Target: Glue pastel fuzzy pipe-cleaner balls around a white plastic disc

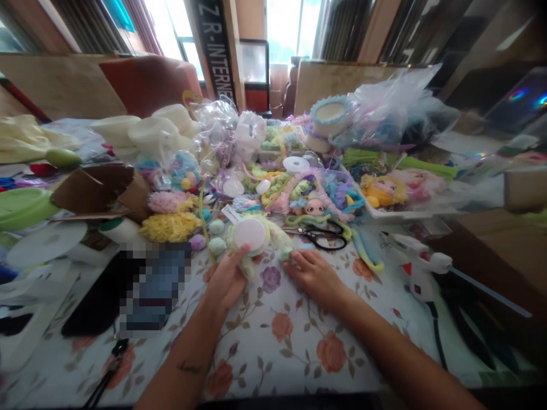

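My left hand (226, 279) is curled around a pale green fluffy craft piece (252, 236) with a round white disc on its top, holding it just above the flowered tablecloth (273, 336). My right hand (314, 273) lies beside it to the right, its fingers pinched on the piece's fuzzy right edge. Black-handled scissors (325, 238) lie just beyond my right hand. Small pastel pom-poms (216, 236) sit to the left of the held piece.
A white glue gun (421, 265) with its cord lies at right. A dark phone (154, 290) rests at left near a brown cardboard box (96, 185). Beyond are heaps of yarn, dolls (316, 205), plastic bags (393, 108) and a white tape roll (296, 164).
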Motion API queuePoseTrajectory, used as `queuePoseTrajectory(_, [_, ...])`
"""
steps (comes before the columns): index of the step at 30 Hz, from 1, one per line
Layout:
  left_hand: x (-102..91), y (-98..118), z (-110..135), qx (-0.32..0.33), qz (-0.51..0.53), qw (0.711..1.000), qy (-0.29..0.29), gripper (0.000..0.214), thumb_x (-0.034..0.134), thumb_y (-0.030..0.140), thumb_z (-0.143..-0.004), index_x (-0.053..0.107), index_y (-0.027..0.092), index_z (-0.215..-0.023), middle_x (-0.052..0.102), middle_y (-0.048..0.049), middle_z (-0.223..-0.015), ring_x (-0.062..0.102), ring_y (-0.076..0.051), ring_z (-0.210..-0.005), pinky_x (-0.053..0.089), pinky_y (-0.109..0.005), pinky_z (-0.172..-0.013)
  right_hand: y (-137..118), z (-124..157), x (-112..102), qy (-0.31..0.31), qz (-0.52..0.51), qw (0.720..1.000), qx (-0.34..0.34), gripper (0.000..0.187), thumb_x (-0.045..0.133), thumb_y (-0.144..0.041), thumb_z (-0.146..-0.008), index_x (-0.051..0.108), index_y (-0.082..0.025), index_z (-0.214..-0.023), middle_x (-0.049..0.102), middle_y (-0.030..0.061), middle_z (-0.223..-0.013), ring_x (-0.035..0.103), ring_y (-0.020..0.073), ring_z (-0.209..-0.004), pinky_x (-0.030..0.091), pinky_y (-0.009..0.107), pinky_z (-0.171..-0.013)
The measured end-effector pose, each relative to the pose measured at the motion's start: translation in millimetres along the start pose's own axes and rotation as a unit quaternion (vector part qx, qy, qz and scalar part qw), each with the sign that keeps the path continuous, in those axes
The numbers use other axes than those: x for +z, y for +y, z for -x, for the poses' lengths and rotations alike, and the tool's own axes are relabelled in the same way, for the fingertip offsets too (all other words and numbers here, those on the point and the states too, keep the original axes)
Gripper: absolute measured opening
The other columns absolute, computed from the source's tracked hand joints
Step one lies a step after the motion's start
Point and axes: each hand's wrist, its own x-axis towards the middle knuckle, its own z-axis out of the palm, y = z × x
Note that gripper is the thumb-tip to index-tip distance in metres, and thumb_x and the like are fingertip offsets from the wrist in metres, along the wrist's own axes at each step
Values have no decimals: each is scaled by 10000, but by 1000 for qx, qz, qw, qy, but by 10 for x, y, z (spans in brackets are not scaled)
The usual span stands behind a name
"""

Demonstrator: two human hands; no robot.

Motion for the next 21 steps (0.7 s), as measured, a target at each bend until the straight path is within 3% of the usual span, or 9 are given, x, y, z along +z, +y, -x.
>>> queuePoseTrajectory(3, [-2,-24,-3,-3,-16,1000,-13,425,653,41,-813,638,167,-1218,755,-72,-1008,721,-192,-880,613,-272,-779,-10,-100,98,-34,41,997,-58,164,522,-112,-923,684,-124,-907,653,159,-1067,555,257,-941,485,382,-821])
queuePoseTrajectory(6, [-16,-32,-11,-7,-16,999,-30,442,685,49,-790,636,158,-1215,760,-75,-991,725,-207,-896,605,-260,-777,-26,-138,124,-42,35,996,-65,147,537,-90,-906,672,-130,-861,655,153,-1062,555,261,-951,471,399,-869])
queuePoseTrajectory(9, [-36,-28,-17,2,-14,1000,-26,492,713,24,-751,635,181,-1211,761,-70,-998,731,-208,-865,610,-263,-739,-99,-114,54,7,-69,997,18,154,528,-111,-912,645,-178,-837,663,126,-1074,562,258,-1001,456,425,-911])
queuePoseTrajectory(11, [-45,-27,-17,14,-26,999,-22,517,719,15,-737,630,192,-1214,760,-67,-1003,731,-212,-868,612,-273,-730,-162,-87,-25,58,-205,971,113,129,541,-151,-904,626,-205,-823,665,110,-1102,573,252,-1042,458,427,-925])
queuePoseTrajectory(13, [-42,-27,-16,16,-40,999,-29,512,718,22,-737,625,181,-1215,759,-72,-1012,728,-221,-887,614,-290,-738,-211,-72,-101,61,-367,903,214,100,572,-213,-890,618,-219,-801,683,95,-1078,611,236,-1003,482,397,-882])
queuePoseTrajectory(16, [-4,-12,-31,-16,-38,999,-34,454,690,42,-755,631,133,-1196,762,-86,-1001,729,-228,-871,615,-302,-742,-226,-97,-164,21,-574,748,333,143,630,-312,-859,619,-213,-757,728,74,-942,652,202,-822,494,324,-720])
queuePoseTrajectory(18, [46,10,-62,-46,-22,998,-30,380,649,71,-790,641,96,-1169,766,-96,-978,729,-224,-835,615,-300,-728,-202,-146,-177,36,-658,651,376,162,670,-328,-820,614,-205,-729,738,54,-840,646,185,-750,472,292,-663])
queuePoseTrajectory(21, [139,37,-128,-83,-8,996,-42,295,588,96,-836,654,58,-1121,765,-114,-962,725,-217,-810,616,-302,-712,-164,-239,-182,106,-718,564,395,136,691,-287,-776,602,-209,-709,718,12,-721,630,168,-703,457,278,-668])
